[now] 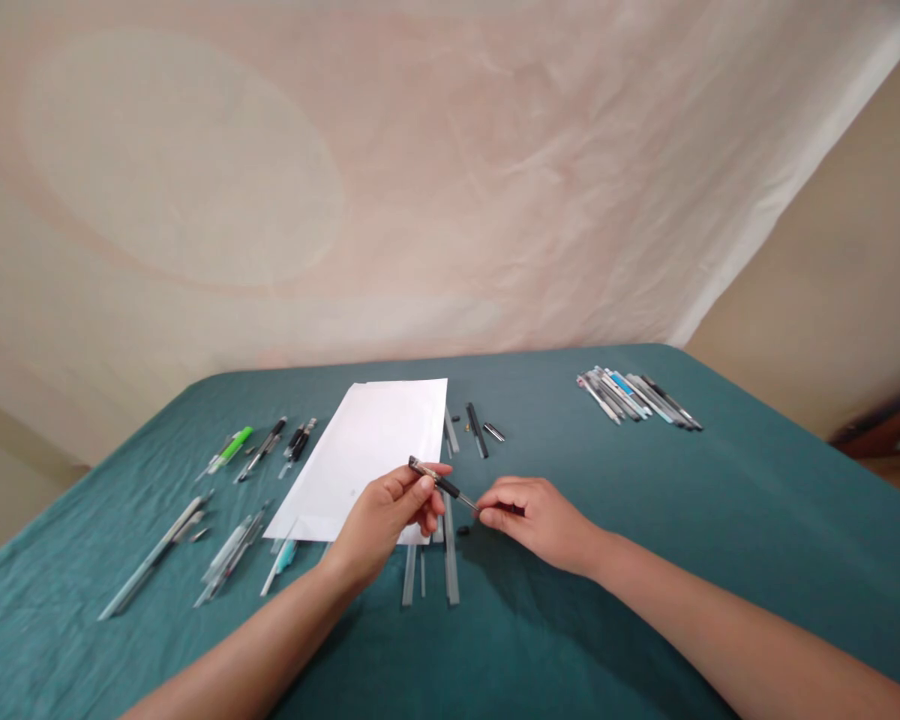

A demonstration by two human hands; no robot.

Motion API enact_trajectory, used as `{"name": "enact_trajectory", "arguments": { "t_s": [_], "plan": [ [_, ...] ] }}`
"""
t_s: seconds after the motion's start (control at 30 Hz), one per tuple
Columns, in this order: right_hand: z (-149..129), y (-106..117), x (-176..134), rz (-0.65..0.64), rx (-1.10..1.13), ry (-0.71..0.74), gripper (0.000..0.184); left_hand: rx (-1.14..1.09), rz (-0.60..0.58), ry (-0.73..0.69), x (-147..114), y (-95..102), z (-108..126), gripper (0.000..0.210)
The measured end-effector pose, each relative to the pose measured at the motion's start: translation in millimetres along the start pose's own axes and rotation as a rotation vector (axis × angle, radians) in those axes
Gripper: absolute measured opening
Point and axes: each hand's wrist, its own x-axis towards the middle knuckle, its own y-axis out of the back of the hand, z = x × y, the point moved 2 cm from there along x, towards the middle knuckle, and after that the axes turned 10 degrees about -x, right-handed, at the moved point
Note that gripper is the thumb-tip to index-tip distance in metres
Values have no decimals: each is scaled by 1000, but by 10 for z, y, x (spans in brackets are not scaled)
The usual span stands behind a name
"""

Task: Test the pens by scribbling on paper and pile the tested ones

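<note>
Above the front right corner of the white paper [379, 440], my left hand [394, 505] pinches a pen part with a black grip [445, 485]. A thin pen refill [467, 501] runs from this part to my right hand [536, 515], whose closed fingertips hold its other end. The two hands are a short way apart, joined by the pen pieces. Beneath them lie a small dark piece [463, 530] and several clear pen tubes [451, 570]. Farther back are a dark pen barrel [477, 430] and a metallic-looking cap [494, 432].
Loose pens and parts lie left of the paper, among them a green pen [232, 448], black pen parts [300, 438] and long clear tubes [154, 560]. A row of pens [634, 397] lies at the back right. Green cloth [645, 500] covers the table, before a pale wall sheet [457, 200].
</note>
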Motion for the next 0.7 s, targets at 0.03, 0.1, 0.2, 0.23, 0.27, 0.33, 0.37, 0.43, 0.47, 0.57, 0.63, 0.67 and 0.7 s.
{"name": "enact_trajectory", "arguments": {
  "t_s": [0.03, 0.1, 0.2, 0.23, 0.27, 0.33, 0.37, 0.43, 0.47, 0.57, 0.63, 0.67, 0.7],
  "plan": [
    [-5, 2, 2, -12, 23, -6, 20, 3, -4, 1, -1, -1, 2, 35],
    [-13, 5, 5, -35, 58, -11, 20, 8, -8, 3, -3, -2, 6, 35],
    [-21, 4, 7, -45, 83, -11, 19, 13, -6, 9, -3, -2, 4, 37],
    [-23, 2, 8, -44, 87, -11, 18, 15, -4, 10, -2, -1, 1, 38],
    [-25, -2, 7, -44, 91, -11, 18, 17, -4, 11, -1, -2, -1, 39],
    [-23, -17, 4, -52, 115, -20, 18, 20, -6, 14, 0, -4, -4, 40],
    [-19, -29, 1, -63, 136, -31, 18, 21, -10, 16, 0, -7, -4, 41],
    [-7, -59, -6, -93, 195, -66, 19, 26, -17, 23, -3, -15, -1, 42],
    [-1, -74, -9, -110, 227, -86, 20, 30, -19, 27, -6, -20, 0, 42],
    [8, -102, -14, -138, 288, -129, 20, 42, -17, 34, -13, -30, 3, 42],
    [1, -104, -13, -136, 291, -138, 19, 47, -11, 28, -15, -30, -1, 42],
    [-6, -101, -12, -133, 285, -140, 19, 49, -9, 25, -15, -29, -5, 42],
    [-15, -98, -12, -127, 280, -142, 18, 50, -7, 23, -15, -28, -9, 42]
  ]
}}
